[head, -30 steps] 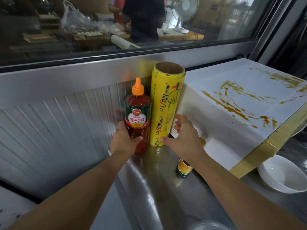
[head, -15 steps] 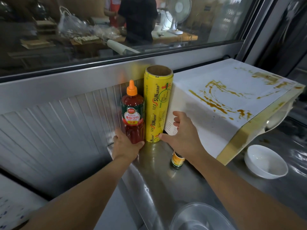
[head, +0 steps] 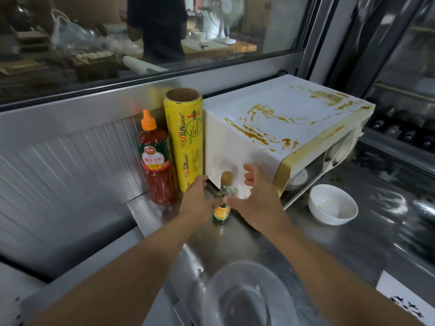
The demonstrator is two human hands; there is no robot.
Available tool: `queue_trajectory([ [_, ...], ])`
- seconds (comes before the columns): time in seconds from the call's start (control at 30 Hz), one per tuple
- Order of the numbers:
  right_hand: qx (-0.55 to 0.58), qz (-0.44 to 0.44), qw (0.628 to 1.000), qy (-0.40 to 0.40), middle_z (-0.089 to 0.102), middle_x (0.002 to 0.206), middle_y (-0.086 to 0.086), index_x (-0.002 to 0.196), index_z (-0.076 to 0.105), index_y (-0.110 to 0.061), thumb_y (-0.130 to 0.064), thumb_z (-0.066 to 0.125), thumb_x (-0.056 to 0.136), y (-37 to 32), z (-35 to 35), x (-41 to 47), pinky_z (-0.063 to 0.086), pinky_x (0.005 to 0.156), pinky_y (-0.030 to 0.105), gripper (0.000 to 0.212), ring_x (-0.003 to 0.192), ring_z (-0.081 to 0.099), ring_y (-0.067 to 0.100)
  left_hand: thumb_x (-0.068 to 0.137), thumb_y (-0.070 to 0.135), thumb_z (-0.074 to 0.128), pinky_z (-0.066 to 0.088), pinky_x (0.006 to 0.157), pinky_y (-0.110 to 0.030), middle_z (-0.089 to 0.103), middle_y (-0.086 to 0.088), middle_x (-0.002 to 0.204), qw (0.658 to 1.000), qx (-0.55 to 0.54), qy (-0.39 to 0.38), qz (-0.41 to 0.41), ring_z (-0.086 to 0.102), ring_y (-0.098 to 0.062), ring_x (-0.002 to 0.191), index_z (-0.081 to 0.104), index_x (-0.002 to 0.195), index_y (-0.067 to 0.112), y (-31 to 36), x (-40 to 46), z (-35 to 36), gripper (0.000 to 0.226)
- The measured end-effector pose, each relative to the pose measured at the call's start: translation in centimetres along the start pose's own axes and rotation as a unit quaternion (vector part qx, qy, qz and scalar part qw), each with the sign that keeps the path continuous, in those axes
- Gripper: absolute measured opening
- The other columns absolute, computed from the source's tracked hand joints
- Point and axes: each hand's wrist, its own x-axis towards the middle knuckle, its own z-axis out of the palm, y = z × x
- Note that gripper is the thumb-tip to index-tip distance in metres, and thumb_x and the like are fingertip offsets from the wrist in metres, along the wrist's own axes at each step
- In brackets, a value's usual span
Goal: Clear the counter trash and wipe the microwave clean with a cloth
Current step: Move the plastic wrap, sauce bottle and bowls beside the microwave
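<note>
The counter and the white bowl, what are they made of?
The counter looks like stainless steel: grey, shiny, with blurry reflections and bright glare streaks. The white bowl is probably glazed ceramic, since it is smooth, glossy and thick-rimmed, though hard plastic could look the same from here.

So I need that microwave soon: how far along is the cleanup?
Early. The red sauce bottle and cling-wrap roll stand against the wall. Both hands, left and right, reach around the small bottle. The microwave top remains sauce-smeared; no cloth visible.
</note>
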Motion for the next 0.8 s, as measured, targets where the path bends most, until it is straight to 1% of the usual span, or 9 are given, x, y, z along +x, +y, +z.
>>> queue_trajectory([
  [0.07, 0.004, -0.001, 1.0, 0.002, 0.047, 0.124, -0.001, 0.133, 0.039, -0.021, -0.022, 0.081, 0.066, 0.7, -0.2, -0.3, 0.036, 0.085, 0.019, 0.079, 0.11, 0.047, 0.009, 0.073, 0.01, 0.075, 0.044, 0.091, -0.031, 0.055, -0.011, 0.127, 0.999, -0.029, -0.014, -0.004, 0.055, -0.027, 0.11, 0.043, 0.133, 0.011, 0.7, 0.3, 0.9, 0.067],
  [0.13, 0.008, -0.001, 1.0, 0.001, 0.048, 0.126, -0.002, 0.133, 0.04, -0.021, -0.022, 0.081, 0.066, 1.4, -0.3, -0.5, 0.037, 0.087, 0.02, 0.079, 0.113, 0.047, 0.01, 0.07, 0.014, 0.079, 0.047, 0.088, -0.033, 0.059, -0.009, 0.116, 0.997, -0.067, -0.009, -0.021, 0.057, -0.027, 0.101, 0.05, 0.125, 0.012, 1.2, 0.7, 1.9, 0.062],
  [0.17, 0.01, 0.0, 1.0, 0.0, 0.048, 0.126, -0.002, 0.133, 0.04, -0.021, -0.022, 0.081, 0.066, 1.6, -0.3, -0.6, 0.038, 0.09, 0.021, 0.078, 0.114, 0.047, 0.011, 0.07, 0.018, 0.079, 0.047, 0.084, -0.032, 0.061, -0.006, 0.111, 0.998, -0.054, 0.0, -0.02, 0.057, -0.026, 0.098, 0.053, 0.119, 0.014, 1.4, 0.9, 2.5, 0.056],
  [0.27, 0.011, 0.009, 1.0, -0.008, 0.047, 0.128, -0.001, 0.133, 0.039, -0.02, -0.023, 0.08, 0.068, 2.3, -0.3, -0.7, 0.039, 0.096, 0.025, 0.077, 0.117, 0.045, 0.012, 0.073, 0.027, 0.073, 0.04, 0.07, -0.027, 0.063, -0.003, 0.098, 0.998, 0.051, 0.033, -0.014, 0.056, -0.023, 0.088, 0.057, 0.1, 0.016, 1.7, 1.4, 3.4, 0.034],
  [0.33, 0.009, 0.015, 1.0, -0.011, 0.047, 0.126, -0.003, 0.133, 0.039, -0.02, -0.024, 0.08, 0.068, 2.7, -0.2, -0.7, 0.038, 0.097, 0.024, 0.076, 0.116, 0.045, 0.011, 0.075, 0.024, 0.069, 0.043, 0.07, -0.03, 0.065, -0.006, 0.094, 0.997, 0.061, 0.05, -0.025, 0.059, -0.027, 0.089, 0.057, 0.092, 0.015, 1.8, 1.7, 3.7, 0.023],
  [0.4, 0.01, 0.018, 1.0, -0.009, 0.047, 0.123, -0.004, 0.132, 0.04, -0.019, -0.023, 0.08, 0.068, 2.9, 0.0, -0.7, 0.038, 0.094, 0.022, 0.075, 0.113, 0.046, 0.01, 0.076, 0.022, 0.067, 0.049, 0.074, -0.033, 0.067, -0.008, 0.093, 0.995, 0.061, 0.069, -0.032, 0.061, -0.029, 0.091, 0.06, 0.089, 0.014, 1.8, 2.0, 3.8, 0.017],
  [0.57, 0.02, 0.041, 0.999, -0.007, 0.046, 0.116, -0.008, 0.131, 0.042, -0.019, -0.022, 0.08, 0.067, 2.9, 0.7, -0.8, 0.037, 0.09, 0.021, 0.075, 0.111, 0.046, 0.009, 0.073, 0.023, 0.069, 0.053, 0.079, -0.04, 0.07, -0.004, 0.093, 0.996, 0.043, 0.065, -0.031, 0.063, -0.026, 0.091, 0.065, 0.093, 0.017, 1.4, 1.8, 2.9, 0.021],
  [0.7, 0.017, 0.053, 0.998, -0.006, 0.047, 0.124, -0.002, 0.131, 0.041, -0.022, -0.023, 0.08, 0.066, 2.2, 2.0, -1.0, 0.037, 0.09, 0.022, 0.075, 0.113, 0.047, 0.011, 0.072, 0.025, 0.071, 0.052, 0.077, -0.038, 0.071, -0.004, 0.09, 0.996, 0.026, 0.075, -0.038, 0.064, -0.026, 0.089, 0.065, 0.09, 0.018, 0.5, 1.1, 1.1, 0.02],
  [0.8, 0.004, 0.059, 0.998, -0.009, 0.047, 0.126, -0.001, 0.132, 0.04, -0.024, -0.027, 0.08, 0.067, 1.1, 3.0, -1.1, 0.038, 0.09, 0.023, 0.076, 0.114, 0.047, 0.011, 0.071, 0.029, 0.073, 0.052, 0.076, -0.035, 0.071, -0.002, 0.09, 0.995, 0.018, 0.086, -0.046, 0.064, -0.026, 0.089, 0.067, 0.092, 0.022, -0.5, 0.4, -0.9, 0.023],
])
